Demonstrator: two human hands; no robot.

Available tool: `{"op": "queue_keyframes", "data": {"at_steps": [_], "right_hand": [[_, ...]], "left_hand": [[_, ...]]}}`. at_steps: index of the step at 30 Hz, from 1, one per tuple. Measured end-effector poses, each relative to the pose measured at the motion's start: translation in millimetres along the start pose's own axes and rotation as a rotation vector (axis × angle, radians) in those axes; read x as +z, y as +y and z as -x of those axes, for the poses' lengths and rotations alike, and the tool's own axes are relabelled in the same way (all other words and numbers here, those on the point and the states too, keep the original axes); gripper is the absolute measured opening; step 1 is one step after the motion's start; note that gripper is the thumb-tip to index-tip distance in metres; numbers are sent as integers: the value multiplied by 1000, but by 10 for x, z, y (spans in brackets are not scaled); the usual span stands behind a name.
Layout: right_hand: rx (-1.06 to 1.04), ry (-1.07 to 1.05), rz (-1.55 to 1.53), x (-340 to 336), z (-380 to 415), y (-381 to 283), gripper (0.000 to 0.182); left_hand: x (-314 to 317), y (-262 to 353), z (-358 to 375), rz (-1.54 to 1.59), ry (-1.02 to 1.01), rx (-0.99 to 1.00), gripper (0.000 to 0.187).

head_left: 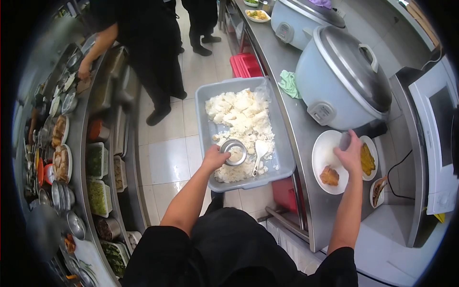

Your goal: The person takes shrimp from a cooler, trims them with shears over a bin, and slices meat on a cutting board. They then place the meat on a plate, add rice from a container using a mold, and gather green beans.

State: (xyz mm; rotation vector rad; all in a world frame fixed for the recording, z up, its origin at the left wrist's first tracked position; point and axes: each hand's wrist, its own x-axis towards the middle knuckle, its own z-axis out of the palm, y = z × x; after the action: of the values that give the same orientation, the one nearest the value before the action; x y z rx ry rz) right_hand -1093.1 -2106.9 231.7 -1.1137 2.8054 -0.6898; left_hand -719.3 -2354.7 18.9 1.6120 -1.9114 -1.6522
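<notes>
My left hand [214, 158] grips the rim of a small round metal bowl [234, 152] with a little rice in it. The bowl is over the cooked rice [241, 112] in a large grey plastic tub [204, 138]. A white rice paddle [261, 149] lies on the rice just right of the bowl. On the right, my right hand [351, 150] is over a white oval plate [321, 148], its fingers closed around a small grey cup-like thing [344, 140], mostly hidden. A browned piece of food [330, 176] sits at the plate's near end.
Two large rice cookers [330, 81] stand on the steel counter [299, 112], beside a green cloth [289, 84]. A dish of yellow food [367, 160] and a smaller dish [377, 192] are by the plate. At left, a co-worker's hand [84, 70] reaches over shelves of food containers [98, 160].
</notes>
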Motion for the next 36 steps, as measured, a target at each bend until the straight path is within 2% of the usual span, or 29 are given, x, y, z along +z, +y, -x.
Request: {"op": "queue_keyframes", "data": {"at_steps": [2, 3, 5, 9, 12, 13, 15, 16, 17, 19, 20, 21, 22, 23, 24, 25, 26, 28, 30, 31, 32, 33, 34, 35, 36], "right_hand": [[-259, -92, -46, 128, 144, -493, 86], [-294, -174, -88, 265, 233, -790, 87], [-309, -369, -22, 683, 332, -1137, 90], [-288, -549, 88, 1429, 441, -1594, 93], [-211, -562, 149, 1941, 460, -1612, 96], [-182, -575, 157, 2080, 464, -1587, 97], [-118, -593, 151, 2391, 488, -1444, 97], [-100, -606, 147, 2530, 486, -1384, 97], [-124, -612, 165, 2633, 479, -1351, 94], [-300, -464, 224, 3065, 445, -1111, 90], [-330, -468, 159, 3232, 383, -1019, 85], [-391, -378, 179, 3479, 349, -878, 80], [-514, -317, 63, 3675, 296, -700, 77], [-446, -423, 41, 3542, 275, -882, 74], [-470, -545, 255, 3675, 114, -888, 73], [-531, -459, 190, 3861, 67, -708, 73], [-585, -461, 273, 3803, 95, -804, 76], [-602, -471, 442, 3582, 187, -1071, 81], [-496, -257, 439, 3567, 282, -1236, 79], [-569, -307, 378, 3535, 284, -1483, 75], [-634, -358, 322, 3422, 335, -1726, 72], [-688, -407, 273, 3346, 424, -1951, 68], [-779, -424, 174, 3382, 539, -2194, 64], [-861, -440, 71, 3459, 717, -2501, 59], [-939, -457, -28, 3501, 889, -2821, 55]], "left_hand": [[97, 106, -193, -66, -53, -66, 44], [187, 103, -355, -84, -93, -96, 43], [340, 109, -483, -51, -158, -132, 49], [411, 132, -494, -173, -265, -181, 59], [24, 200, -108, -28, -149, -65, 64], [-207, 172, -4, -4, -204, -69, 72], [-633, -94, 169, 17, -212, -1, 70], [-837, -258, 292, 1, -173, -41, 69], [-1060, -447, 440, -12, -121, -87, 68], [-1466, -790, 758, -33, 5, -168, 67], [-1638, -1038, 952, -39, 79, -209, 66], [-1800, -1311, 1205, -38, 171, -261, 66], [-1920, -1557, 1478, -51, 251, -306, 64], [-2015, -1896, 1713, -84, 294, -357, 64], [-2077, -2167, 2015, -86, 385, -353, 63], [-2159, -2214, 2381, -66, 428, -419, 63], [-2216, -2226, 2758, -32, 501, -500, 63], [-2328, -2554, 3411, -30, 651, -527, 62], [-2458, -2756, 4085, 135, 881, -529, 60], [-2493, -2897, 4431, 222, 988, -527, 59], [-2519, -3170, 4715, 145, 1151, -532, 53], [-2620, -2970, 5085, 347, 1233, -555, 47], [-2642, -3297, 5330, 266, 1395, -539, 44], [-2722, -3122, 5614, 429, 1492, -586, 42], [-2782, -3600, 5840, 266, 1557, -661, 39]]}}
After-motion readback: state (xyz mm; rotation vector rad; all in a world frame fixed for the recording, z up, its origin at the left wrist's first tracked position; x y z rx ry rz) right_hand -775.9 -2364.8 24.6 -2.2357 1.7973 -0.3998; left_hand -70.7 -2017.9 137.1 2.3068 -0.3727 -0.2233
